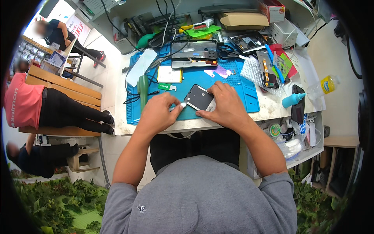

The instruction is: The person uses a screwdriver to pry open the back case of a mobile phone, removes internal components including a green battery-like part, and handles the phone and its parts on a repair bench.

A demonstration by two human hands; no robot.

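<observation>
My right hand grips a small black rectangular phone part with silvery edges, fingers on its upper right and thumb at its lower edge, over the blue repair mat. My left hand is closed in a pinch on a small white tool, whose tip touches or nearly touches the part's left side. A green-handled tool lies left of my left hand. Above the part are a green card-like tool, a silver-yellow battery and an opened dark phone.
The bench holds cables, scissors, bubble wrap, a light-blue dropper bottle, a clear bottle and a dark phone. An open drawer is at lower right. Several other people are at the left around a wooden bench.
</observation>
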